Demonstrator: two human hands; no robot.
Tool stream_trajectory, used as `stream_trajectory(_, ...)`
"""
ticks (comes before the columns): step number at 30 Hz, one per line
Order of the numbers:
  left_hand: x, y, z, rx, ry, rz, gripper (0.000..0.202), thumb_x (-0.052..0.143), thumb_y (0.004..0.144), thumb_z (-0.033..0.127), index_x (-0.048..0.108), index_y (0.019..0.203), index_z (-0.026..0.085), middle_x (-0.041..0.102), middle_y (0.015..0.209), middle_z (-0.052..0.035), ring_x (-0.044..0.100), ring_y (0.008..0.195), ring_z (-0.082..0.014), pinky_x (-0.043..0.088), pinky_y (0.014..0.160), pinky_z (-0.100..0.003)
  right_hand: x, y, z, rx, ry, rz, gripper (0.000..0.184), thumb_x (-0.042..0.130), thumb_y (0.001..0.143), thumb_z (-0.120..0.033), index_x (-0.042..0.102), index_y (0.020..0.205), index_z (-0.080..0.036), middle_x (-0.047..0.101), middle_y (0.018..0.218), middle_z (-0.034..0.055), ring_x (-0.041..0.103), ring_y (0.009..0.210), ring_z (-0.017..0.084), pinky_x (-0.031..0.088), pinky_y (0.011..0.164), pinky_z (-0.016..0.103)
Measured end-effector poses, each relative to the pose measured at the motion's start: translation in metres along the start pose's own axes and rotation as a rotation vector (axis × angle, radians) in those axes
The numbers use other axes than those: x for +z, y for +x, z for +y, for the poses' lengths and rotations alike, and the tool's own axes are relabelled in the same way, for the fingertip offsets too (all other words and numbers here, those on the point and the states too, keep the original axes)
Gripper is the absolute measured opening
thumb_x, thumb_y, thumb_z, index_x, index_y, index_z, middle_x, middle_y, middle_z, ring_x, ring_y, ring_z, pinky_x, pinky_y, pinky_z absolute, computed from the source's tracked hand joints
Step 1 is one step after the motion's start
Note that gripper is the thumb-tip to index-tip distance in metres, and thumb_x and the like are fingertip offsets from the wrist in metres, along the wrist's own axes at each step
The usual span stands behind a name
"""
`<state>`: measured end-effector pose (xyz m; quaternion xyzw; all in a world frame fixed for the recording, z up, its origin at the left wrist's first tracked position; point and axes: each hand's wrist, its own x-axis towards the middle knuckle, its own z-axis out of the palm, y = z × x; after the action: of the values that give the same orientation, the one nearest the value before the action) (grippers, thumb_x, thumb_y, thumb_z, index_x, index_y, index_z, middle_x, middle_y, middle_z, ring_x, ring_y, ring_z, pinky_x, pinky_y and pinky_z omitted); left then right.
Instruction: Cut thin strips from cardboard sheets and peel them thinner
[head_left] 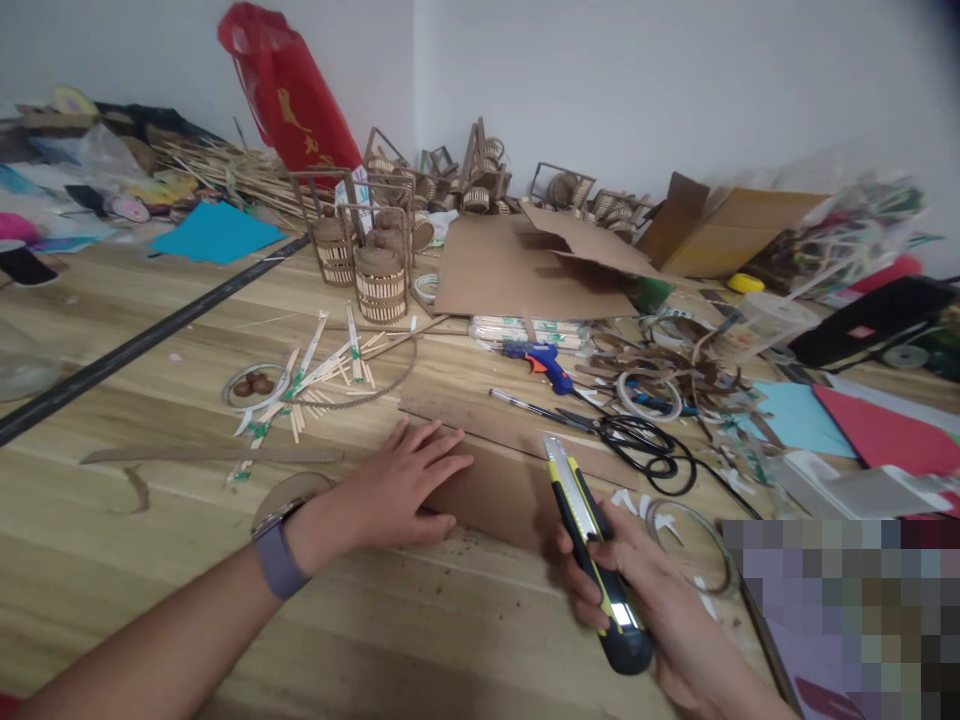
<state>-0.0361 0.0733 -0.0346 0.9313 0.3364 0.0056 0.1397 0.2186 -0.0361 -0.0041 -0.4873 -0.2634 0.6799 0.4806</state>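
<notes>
My left hand (394,490) lies flat with fingers spread on the left end of a brown cardboard strip (499,492) on the wooden floor. A grey watch is on that wrist. My right hand (649,610) is closed round a yellow and black utility knife (592,545). The knife's blade end points up and away, resting over the right part of the strip. A second, longer cardboard strip (480,420) lies just behind the first.
Black scissors (637,440), a blue glue gun (544,362) and a pen lie just beyond. Small bamboo baskets (379,280), scattered sticks (322,370), a flattened cardboard box (525,265), tape rolls, coloured paper (885,430) and a red bag (289,90) crowd the back.
</notes>
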Motion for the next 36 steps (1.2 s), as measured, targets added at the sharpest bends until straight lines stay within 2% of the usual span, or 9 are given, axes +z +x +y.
stream_trajectory(7,-0.003,0.000,-0.012,0.038,-0.024,-0.004,0.066,0.066,0.088,0.039,0.045,0.150,0.023,0.034,0.165,-0.0114,0.022,0.154,-0.0396,0.015,0.121,-0.068,0.001,0.000,0.005,-0.010,-0.101,-0.077,0.032,0.076,0.080,-0.041,0.064,0.104,-0.025,0.063,0.085,-0.0009,0.050,0.053,0.009,0.041,0.045,0.022)
stream_trajectory(10,-0.006,-0.004,-0.018,0.037,-0.012,-0.010,0.065,0.064,0.088,0.035,0.045,0.149,0.022,0.028,0.167,-0.0129,0.016,0.155,-0.0397,0.015,0.122,-0.066,0.000,-0.002,-0.003,-0.039,-0.326,0.009,0.045,0.070,0.086,-0.058,0.060,0.115,-0.025,0.063,0.075,-0.0022,0.053,0.053,0.011,0.040,0.048,0.024)
stream_trajectory(12,-0.010,-0.007,-0.019,0.044,-0.025,0.023,0.061,0.061,0.091,0.034,0.045,0.148,0.021,0.023,0.168,-0.0144,0.013,0.156,-0.0380,0.017,0.123,-0.063,-0.002,-0.002,-0.014,-0.058,-0.517,-0.023,0.049,0.064,0.088,-0.064,0.059,0.114,-0.024,0.064,0.071,-0.0016,0.056,0.055,0.014,0.042,0.051,0.026)
stream_trajectory(16,-0.020,-0.003,-0.015,0.003,-0.030,0.180,0.047,0.045,0.103,0.034,0.046,0.147,0.019,0.033,0.164,-0.0159,0.023,0.154,-0.0343,0.023,0.123,-0.058,-0.005,0.004,-0.042,-0.237,-1.048,-0.125,0.025,0.060,0.090,-0.049,0.062,0.096,-0.025,0.071,0.081,0.0039,0.063,0.072,0.021,0.050,0.064,0.032)
stream_trajectory(18,-0.023,0.006,-0.009,-0.052,0.036,0.219,0.045,0.043,0.104,0.034,0.049,0.145,0.016,0.040,0.160,-0.0181,0.030,0.151,-0.0372,0.024,0.122,-0.060,-0.001,0.010,-0.050,-0.322,-1.300,-0.156,0.017,0.055,0.090,-0.037,0.063,0.099,-0.025,0.074,0.090,0.0058,0.067,0.079,0.023,0.050,0.069,0.033)
stream_trajectory(21,-0.022,0.023,0.001,-0.122,0.151,0.265,0.043,0.040,0.104,0.031,0.051,0.143,0.014,0.042,0.158,-0.0199,0.032,0.149,-0.0387,0.025,0.120,-0.063,0.015,0.021,-0.051,-0.290,-1.573,-0.261,0.030,0.047,0.096,-0.031,0.060,0.122,-0.024,0.078,0.107,0.0106,0.074,0.093,0.028,0.051,0.074,0.036)
stream_trajectory(25,-0.013,0.044,0.011,-0.167,0.197,0.273,0.053,0.041,0.105,0.039,0.043,0.150,0.009,0.036,0.161,-0.0249,0.026,0.151,-0.0418,0.021,0.120,-0.066,0.040,0.032,-0.040,-0.213,-1.959,-0.306,0.025,0.049,0.099,-0.027,0.063,0.119,-0.022,0.080,0.103,0.0138,0.076,0.095,0.035,0.050,0.069,0.037)
stream_trajectory(29,0.000,0.053,0.013,-0.165,0.200,0.232,0.061,0.039,0.106,0.046,0.037,0.155,0.010,0.030,0.164,-0.0226,0.022,0.153,-0.0420,0.023,0.119,-0.067,0.052,0.037,-0.034,-0.191,-2.048,-0.307,0.027,0.052,0.098,-0.025,0.063,0.122,-0.021,0.081,0.099,0.0152,0.077,0.090,0.038,0.047,0.061,0.036)
stream_trajectory(36,0.009,0.054,0.011,-0.168,0.174,0.222,0.064,0.037,0.106,0.050,0.037,0.156,0.010,0.030,0.164,-0.0216,0.021,0.154,-0.0411,0.022,0.121,-0.065,0.053,0.041,-0.033,-0.128,-2.109,-0.364,0.027,0.048,0.102,-0.024,0.063,0.125,-0.018,0.081,0.102,0.0164,0.078,0.092,0.040,0.053,0.063,0.040)
